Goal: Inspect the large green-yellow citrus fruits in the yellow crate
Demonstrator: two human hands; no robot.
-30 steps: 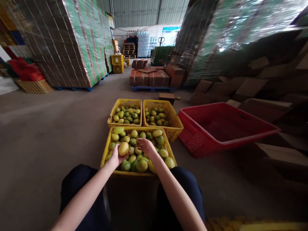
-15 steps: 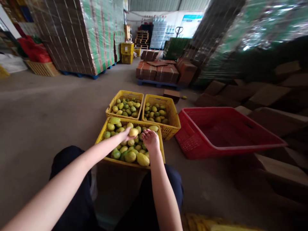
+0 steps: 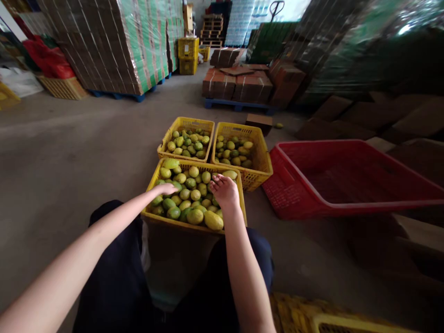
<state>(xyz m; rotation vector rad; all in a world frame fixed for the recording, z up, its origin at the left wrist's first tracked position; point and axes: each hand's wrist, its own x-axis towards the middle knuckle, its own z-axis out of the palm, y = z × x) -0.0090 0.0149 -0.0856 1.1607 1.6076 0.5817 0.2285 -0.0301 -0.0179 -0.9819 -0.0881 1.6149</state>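
A yellow plastic crate [image 3: 194, 225] full of yellow and green lemons [image 3: 195, 194] stands between my knees. My left hand [image 3: 167, 188] reaches over its left side, fingers stretched out beside a green lemon [image 3: 177, 186]; I see nothing held in it. My right hand [image 3: 225, 190] is above the crate's right side, palm turned up and inward, its fingers loosely bent and apart. No fruit shows in that palm. A large yellow lemon [image 3: 213, 220] lies at the near edge, just below my right wrist.
Two more yellow crates, a left one [image 3: 161, 149] and a right one [image 3: 265, 159], hold lemons just beyond. A red crate [image 3: 291, 194] stands to the right. Bundled cardboard [image 3: 251, 87] rests on a blue pallet [image 3: 239, 105]. Wrapped stacks [image 3: 149, 46] rise behind.
My left hand has let go of a yellow lemon and moved left, lower over the crate. My right hand stays above the crate's right side. The view has tilted down slightly.
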